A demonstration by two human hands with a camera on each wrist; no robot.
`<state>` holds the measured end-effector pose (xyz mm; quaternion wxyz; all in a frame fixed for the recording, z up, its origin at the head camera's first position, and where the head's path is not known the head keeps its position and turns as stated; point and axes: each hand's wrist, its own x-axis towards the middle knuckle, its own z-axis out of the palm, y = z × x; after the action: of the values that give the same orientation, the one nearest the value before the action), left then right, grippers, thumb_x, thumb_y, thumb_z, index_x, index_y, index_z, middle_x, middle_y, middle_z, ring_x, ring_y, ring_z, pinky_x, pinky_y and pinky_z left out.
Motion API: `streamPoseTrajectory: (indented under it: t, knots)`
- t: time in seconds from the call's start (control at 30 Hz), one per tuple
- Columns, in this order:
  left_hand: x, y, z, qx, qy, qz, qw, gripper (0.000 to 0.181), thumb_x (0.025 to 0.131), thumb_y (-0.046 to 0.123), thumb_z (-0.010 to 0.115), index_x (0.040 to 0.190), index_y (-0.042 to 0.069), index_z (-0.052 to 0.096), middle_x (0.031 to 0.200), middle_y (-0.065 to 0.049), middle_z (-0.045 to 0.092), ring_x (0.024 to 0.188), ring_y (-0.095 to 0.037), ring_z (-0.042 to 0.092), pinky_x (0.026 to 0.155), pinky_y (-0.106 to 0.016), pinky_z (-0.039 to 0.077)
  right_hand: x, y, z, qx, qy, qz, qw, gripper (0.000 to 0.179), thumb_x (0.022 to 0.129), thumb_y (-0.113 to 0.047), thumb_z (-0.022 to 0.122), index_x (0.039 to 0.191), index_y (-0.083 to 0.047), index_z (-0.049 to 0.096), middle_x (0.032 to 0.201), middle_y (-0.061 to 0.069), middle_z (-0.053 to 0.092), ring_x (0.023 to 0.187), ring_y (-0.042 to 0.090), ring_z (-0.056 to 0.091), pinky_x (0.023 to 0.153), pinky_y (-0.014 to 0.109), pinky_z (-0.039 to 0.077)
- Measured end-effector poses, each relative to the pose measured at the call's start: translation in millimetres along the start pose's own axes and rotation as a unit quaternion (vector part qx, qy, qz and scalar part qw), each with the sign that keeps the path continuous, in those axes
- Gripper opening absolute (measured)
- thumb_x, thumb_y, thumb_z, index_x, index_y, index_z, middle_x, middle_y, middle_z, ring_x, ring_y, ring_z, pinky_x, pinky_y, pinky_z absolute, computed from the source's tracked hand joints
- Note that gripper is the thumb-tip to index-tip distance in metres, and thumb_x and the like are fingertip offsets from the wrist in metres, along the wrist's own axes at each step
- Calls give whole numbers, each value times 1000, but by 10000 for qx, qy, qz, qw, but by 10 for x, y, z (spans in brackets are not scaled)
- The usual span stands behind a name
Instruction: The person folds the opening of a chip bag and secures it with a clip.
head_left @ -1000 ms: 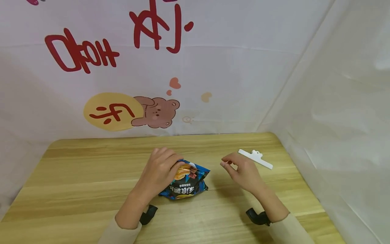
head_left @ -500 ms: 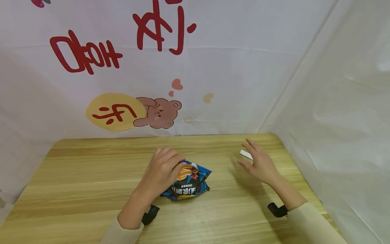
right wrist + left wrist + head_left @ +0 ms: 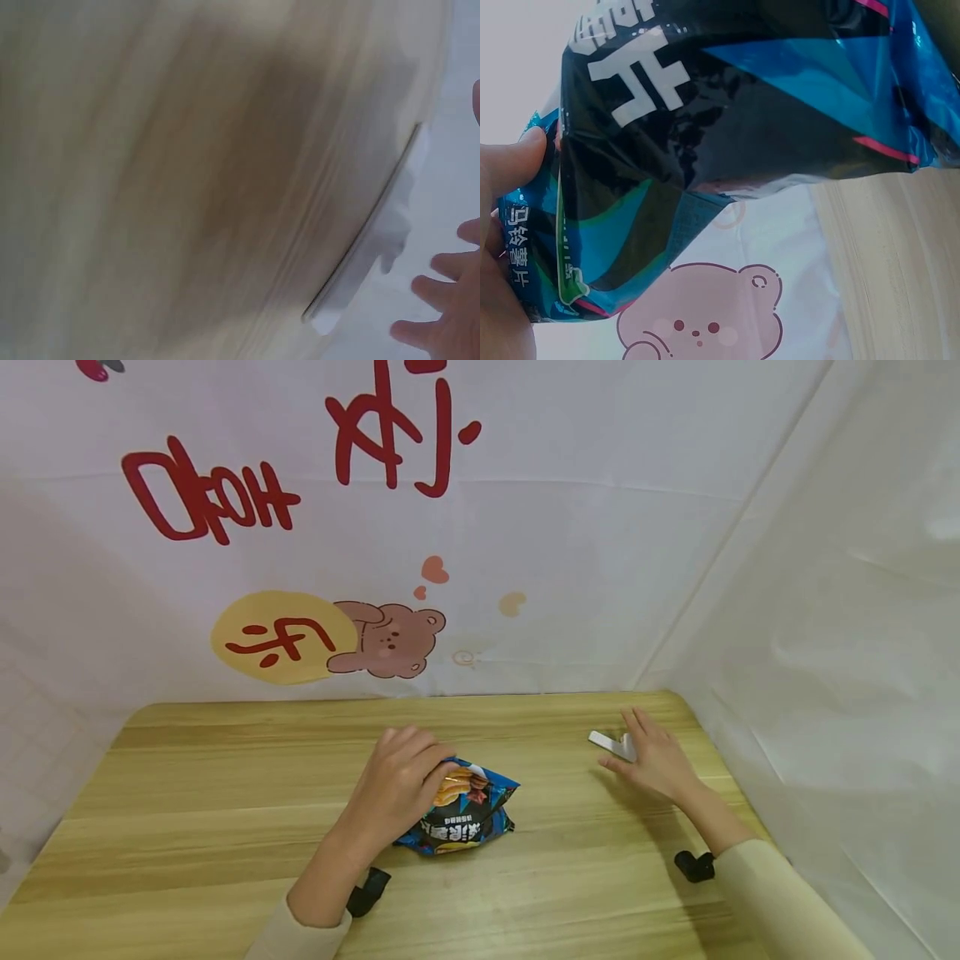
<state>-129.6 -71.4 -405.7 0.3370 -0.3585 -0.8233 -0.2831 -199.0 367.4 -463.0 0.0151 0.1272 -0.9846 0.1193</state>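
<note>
My left hand pinches the folded top edge of a blue and black potato chip bag, which stands on the table. In the left wrist view, the thumb presses on one end of the bag. My right hand is over a long white bag clip at the right, its fingers spread, and hides much of it. From the right wrist, the clip lies beside the spread fingers; whether they touch it I cannot tell.
The wooden table ends at a white backdrop printed with red characters and a bear. Another white sheet hangs along the right side. Black bent pieces are at both wrists.
My right hand has moved right, away from the bag to the white clip, and its fingers have spread from a pinch. My left hand keeps its hold on the bag.
</note>
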Motion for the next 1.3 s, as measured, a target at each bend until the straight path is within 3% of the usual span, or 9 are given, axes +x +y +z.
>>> streamPoseTrajectory:
  t: [0.17, 0.37, 0.5, 0.7, 1.03, 1.3]
  knots:
    - [4, 10, -2, -12, 9, -8, 10000, 10, 87, 11, 85, 92, 7, 79, 87, 0, 71, 82, -20, 63, 70, -35, 42, -5, 77, 7, -155, -274, 171, 9994, 96, 98, -55, 68, 156, 13, 33, 156, 40, 34, 139, 64, 37, 108, 75, 32]
    - [17, 14, 0, -31, -2, -7, 10000, 10, 86, 11, 85, 92, 7, 79, 87, -1, 71, 82, -20, 63, 70, -35, 41, -9, 162, 26, -266, -274, 83, 9992, 65, 98, -27, 73, 142, 16, 50, 142, 40, 50, 126, 57, 53, 96, 70, 46]
    - [31, 19, -7, -16, -25, -25, 10000, 10, 86, 11, 85, 92, 7, 79, 87, 0, 71, 82, -20, 62, 70, -35, 41, -4, 195, 23, -170, -164, -10, 9997, 52, 95, -17, 75, 134, 14, 58, 129, 35, 60, 110, 50, 63, 84, 65, 52]
    - [39, 22, -16, -32, -10, -40, 10000, 9, 87, 11, 85, 92, 7, 79, 86, 0, 70, 82, -20, 62, 70, -35, 41, 13, 174, -28, -85, -18, -15, 10000, 46, 93, -14, 78, 128, 12, 62, 114, 29, 70, 93, 42, 70, 75, 57, 56]
    - [11, 19, -19, -8, 9, -39, 10000, 10, 86, 10, 86, 93, 6, 79, 87, 0, 71, 82, -20, 62, 70, -35, 41, -38, 108, -82, -221, 214, -41, 9995, 40, 92, -11, 77, 125, 8, 67, 119, 28, 70, 102, 47, 69, 85, 62, 52]
    - [4, 15, -24, -28, -28, -47, 10000, 11, 87, 10, 85, 96, 6, 80, 88, -1, 71, 84, -20, 63, 71, -35, 41, -122, 9, -176, -60, 133, -78, 9999, 31, 95, -13, 75, 117, 8, 71, 109, 22, 70, 94, 41, 70, 78, 57, 56]
